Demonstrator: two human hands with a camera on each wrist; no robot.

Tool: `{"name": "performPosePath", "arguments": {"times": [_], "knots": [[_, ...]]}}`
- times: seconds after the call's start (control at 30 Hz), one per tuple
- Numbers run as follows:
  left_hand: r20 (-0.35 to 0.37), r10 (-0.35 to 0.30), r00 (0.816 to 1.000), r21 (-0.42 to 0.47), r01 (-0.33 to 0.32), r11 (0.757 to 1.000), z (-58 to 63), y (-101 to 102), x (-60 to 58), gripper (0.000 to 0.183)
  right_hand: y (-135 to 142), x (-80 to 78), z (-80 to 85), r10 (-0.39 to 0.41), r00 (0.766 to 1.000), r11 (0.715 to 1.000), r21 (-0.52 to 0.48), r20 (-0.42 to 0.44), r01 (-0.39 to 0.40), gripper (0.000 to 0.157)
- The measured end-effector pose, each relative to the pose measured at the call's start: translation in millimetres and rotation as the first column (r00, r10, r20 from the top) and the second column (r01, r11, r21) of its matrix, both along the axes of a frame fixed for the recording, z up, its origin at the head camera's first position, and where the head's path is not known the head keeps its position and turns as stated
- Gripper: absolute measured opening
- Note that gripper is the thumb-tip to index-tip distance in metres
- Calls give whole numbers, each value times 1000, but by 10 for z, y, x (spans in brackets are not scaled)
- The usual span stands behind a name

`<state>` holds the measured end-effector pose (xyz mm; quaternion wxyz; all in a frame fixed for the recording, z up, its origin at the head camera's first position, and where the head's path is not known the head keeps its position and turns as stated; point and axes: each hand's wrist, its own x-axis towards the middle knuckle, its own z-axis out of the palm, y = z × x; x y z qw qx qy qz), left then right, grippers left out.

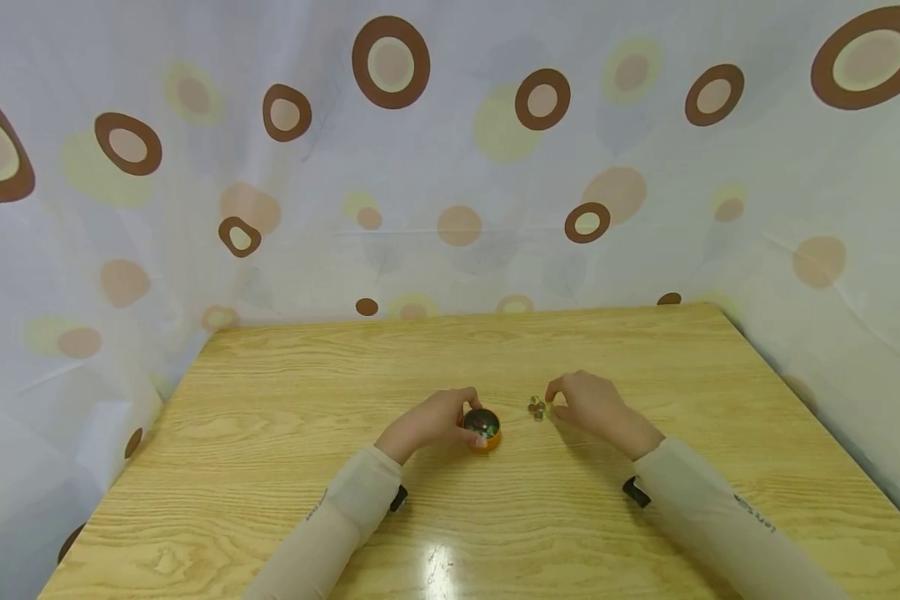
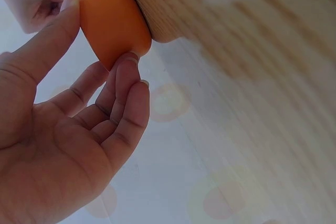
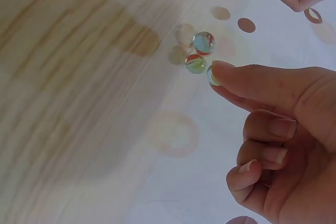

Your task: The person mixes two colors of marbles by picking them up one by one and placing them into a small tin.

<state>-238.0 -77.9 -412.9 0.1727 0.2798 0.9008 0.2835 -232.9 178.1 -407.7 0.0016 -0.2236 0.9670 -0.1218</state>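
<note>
A small round orange cup (image 1: 494, 441) with a dark inside stands on the wooden table (image 1: 285, 392). My left hand (image 1: 433, 421) grips it by the sides, thumb on the near side and fingers on the far side. Small glassy things show inside it, too small to tell clearly. To the right of the cup lies a cluster of clear glass marbles (image 3: 203, 42) with coloured swirls. At the cluster's right edge, my right hand (image 1: 592, 407) pinches one marble (image 3: 212, 76) between thumb and forefinger. Its other fingers are curled towards the palm.
A pale curtain (image 1: 450, 167) printed with brown, peach and yellow rounds hangs behind the table and along both sides. Dark bands (image 1: 635, 492) sit at the wrists below light sleeves (image 1: 720, 517). Light glares off the table near its front.
</note>
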Motion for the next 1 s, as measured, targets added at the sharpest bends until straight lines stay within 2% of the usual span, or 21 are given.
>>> {"name": "performPosePath", "arguments": {"times": [0.5,0.77,1.0], "knots": [[0,13,1000,-9,-13,1000,22,11,-6,43,-177,37,115,35,999,998,-48,-11,-35,19],[-8,1,1000,-14,-1,1000,31,11,-23,44,-303,63,166,65,997,996,-55,-47,-67,17],[2,1,1000,-5,-1,1000,11,11,-8,43,-411,98,157,85,995,993,-72,-56,-88,17]]}}
